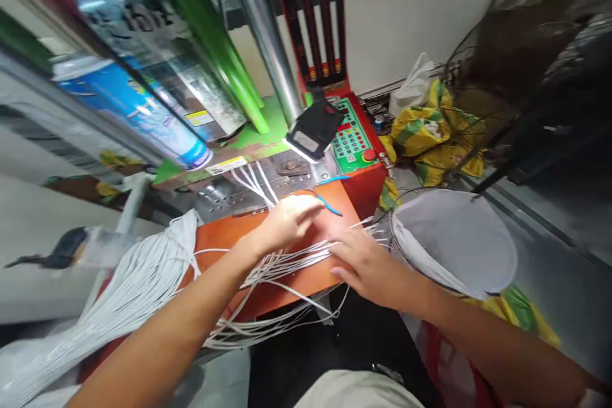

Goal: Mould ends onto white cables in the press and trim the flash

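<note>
My left hand (291,222) is over the orange work surface (344,201), its fingers curled. Whatever is in its grip is hidden. A tool with blue handles (329,206) shows beside its fingertips; the tool's head is out of sight. Several white cables (258,183) run from the machine's metal plate down behind this hand. My right hand (370,261) lies with fingers stretched and apart over a spread bundle of white cables (306,258), touching them near their ends. The bundle crosses the orange surface, and some cables loop below its front edge.
A thick hank of white cable (143,274) lies at left. Behind stand a green-and-red machine with a control panel (350,134), a steel column (268,38) and a blue spray can (138,111). At right are a white-lined round bin (459,242) and yellow-green sacks (430,131).
</note>
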Demonstrator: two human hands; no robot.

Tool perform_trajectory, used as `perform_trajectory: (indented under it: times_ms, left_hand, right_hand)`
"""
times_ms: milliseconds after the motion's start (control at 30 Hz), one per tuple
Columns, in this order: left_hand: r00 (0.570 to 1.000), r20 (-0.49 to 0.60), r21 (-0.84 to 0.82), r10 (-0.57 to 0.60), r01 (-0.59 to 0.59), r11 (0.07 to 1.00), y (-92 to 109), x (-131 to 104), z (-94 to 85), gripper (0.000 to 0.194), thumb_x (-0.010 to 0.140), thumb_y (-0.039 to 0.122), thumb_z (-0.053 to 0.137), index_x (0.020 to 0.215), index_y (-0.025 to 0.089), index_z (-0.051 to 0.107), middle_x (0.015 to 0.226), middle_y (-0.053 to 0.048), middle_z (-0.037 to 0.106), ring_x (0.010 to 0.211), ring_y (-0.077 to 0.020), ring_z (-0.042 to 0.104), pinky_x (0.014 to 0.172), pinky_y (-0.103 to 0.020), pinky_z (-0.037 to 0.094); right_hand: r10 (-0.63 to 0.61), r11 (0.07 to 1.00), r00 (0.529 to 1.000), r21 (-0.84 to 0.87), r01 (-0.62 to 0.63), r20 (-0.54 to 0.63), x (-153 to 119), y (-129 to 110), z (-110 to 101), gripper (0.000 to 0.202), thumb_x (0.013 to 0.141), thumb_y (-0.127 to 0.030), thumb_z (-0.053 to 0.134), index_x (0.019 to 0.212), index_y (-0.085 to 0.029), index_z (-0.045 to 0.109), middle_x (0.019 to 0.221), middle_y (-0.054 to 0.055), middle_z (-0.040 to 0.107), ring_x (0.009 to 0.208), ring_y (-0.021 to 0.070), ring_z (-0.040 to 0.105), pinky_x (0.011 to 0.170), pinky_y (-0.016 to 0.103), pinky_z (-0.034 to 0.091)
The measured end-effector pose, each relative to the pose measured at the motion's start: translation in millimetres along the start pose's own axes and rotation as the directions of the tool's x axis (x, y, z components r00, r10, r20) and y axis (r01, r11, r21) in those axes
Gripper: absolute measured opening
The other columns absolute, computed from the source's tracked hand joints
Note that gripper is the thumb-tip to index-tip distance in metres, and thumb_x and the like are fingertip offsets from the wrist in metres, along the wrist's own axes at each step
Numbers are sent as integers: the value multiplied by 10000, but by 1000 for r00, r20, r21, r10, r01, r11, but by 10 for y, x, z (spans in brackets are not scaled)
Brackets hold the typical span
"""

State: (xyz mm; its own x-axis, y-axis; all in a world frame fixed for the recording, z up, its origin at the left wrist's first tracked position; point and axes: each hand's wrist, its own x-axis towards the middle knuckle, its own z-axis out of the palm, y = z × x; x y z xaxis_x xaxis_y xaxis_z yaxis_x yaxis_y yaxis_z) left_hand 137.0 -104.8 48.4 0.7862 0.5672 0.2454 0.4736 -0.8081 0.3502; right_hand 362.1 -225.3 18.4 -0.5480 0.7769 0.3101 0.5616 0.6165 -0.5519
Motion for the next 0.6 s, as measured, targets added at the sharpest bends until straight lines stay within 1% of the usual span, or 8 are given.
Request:
perform_trajectory:
  times_ms: [100,167,233,300,400,467,500,600]
  left_hand:
    - [969,246,252,-32,-32,967,-148,-418,69,179,1009,211,538,1071,173,702,954,-80,764,885,-235,706,851,-361,520]
    - [948,300,332,-107,1,943,-240,-759,21,165,1012,208,537,971,182,695,874,-66,749,824,-233,690,838,-364,505]
    - [942,277,387,-188,70,920,-372,-1197,-142,230,1023,181,489,904,174,686,783,-72,727,747,-238,673,838,-388,504]
    - [933,241,446,-266,137,884,-551,-1687,-376,281,1016,141,448,872,161,689,750,-89,726,722,-254,677,941,-464,492]
    - [922,139,496,-362,252,831,-803,-2297,-671,302,983,90,438,996,167,730,945,-100,787,904,-269,732,1142,-545,382]
    - [917,39,470,-397,333,817,-860,-2486,-737,302,1012,131,444,1093,170,733,1087,-107,788,1025,-279,729,1180,-564,344]
    - [916,-11,450,-401,363,816,-840,-2497,-728,300,1030,155,444,1120,171,729,1122,-108,782,1062,-284,720,1187,-571,335]
    - [922,-149,365,-358,388,846,-609,-2236,-592,299,1059,176,434,1172,174,710,1164,-108,759,1162,-294,678,1206,-577,320]
  right_hand:
    - [-31,997,983,-59,42,179,553,-99,320,176,975,-191,664,1150,-166,651,1240,130,667,1164,295,597,1020,473,509]
    - [34,996,961,-90,-10,274,799,-187,511,208,968,-208,673,1162,-140,643,1219,157,662,1149,318,595,987,471,508]
    - [90,994,931,-91,-61,355,966,-280,651,256,944,-230,699,1166,-119,637,1209,188,657,1141,346,599,938,459,509]
    - [101,995,901,-56,-85,422,1096,-342,714,291,904,-204,718,1170,-114,638,1149,192,680,1045,334,645,835,406,515]
    - [79,992,839,37,-117,539,1300,-310,662,189,853,-128,692,1040,-152,683,915,99,724,773,231,669,661,302,460]
    - [46,982,800,120,-146,598,1458,-221,575,41,880,-167,668,913,-180,688,822,42,720,710,179,651,626,264,432]
    - [35,974,789,157,-165,613,1537,-174,533,56,919,-212,642,887,-186,679,817,28,721,709,163,650,625,252,433]
    - [40,945,766,225,-238,642,1727,-106,431,249,1035,-351,502,913,-178,633,829,33,734,657,132,642,607,238,460]
